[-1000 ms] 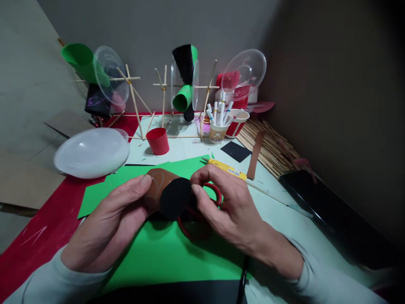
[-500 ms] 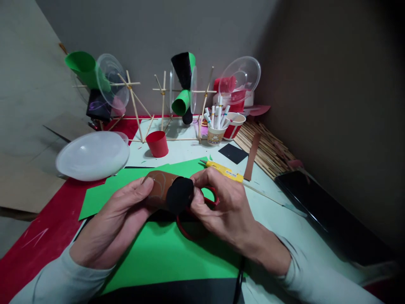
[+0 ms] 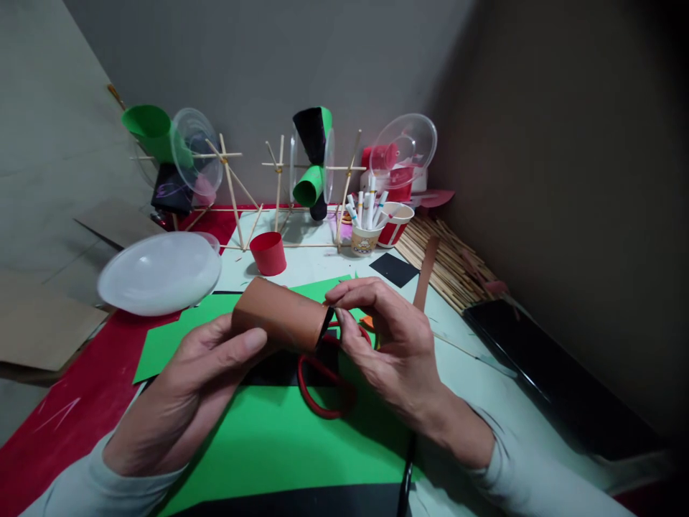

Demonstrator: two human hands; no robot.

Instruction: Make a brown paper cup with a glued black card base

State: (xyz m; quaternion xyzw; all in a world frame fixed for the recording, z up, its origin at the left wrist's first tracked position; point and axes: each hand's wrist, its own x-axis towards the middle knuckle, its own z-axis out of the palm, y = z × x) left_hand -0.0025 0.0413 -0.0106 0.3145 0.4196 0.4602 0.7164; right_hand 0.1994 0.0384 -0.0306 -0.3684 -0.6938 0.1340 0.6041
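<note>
A brown paper tube (image 3: pixel 280 317) lies sideways in the air above a green paper sheet (image 3: pixel 280 431). My left hand (image 3: pixel 188 384) grips its left part from below. My right hand (image 3: pixel 385 337) pinches the black paper disc (image 3: pixel 325 325) that sits at the tube's right end, seen almost edge-on. Red-handled scissors (image 3: pixel 321 391) lie on the green sheet just under both hands.
A translucent plastic lid (image 3: pixel 160 273) rests at the left, a red paper cup (image 3: pixel 268 253) behind the green sheet. Stick frames with paper cones (image 3: pixel 309 161) stand at the back, next to cups of markers (image 3: pixel 366 215). Bamboo sticks (image 3: pixel 452 262) and a black tray (image 3: pixel 543 359) lie at the right.
The tube has been lifted and turned, so the black disc that faced me is now edge-on at its right end. Both hands stay on it.
</note>
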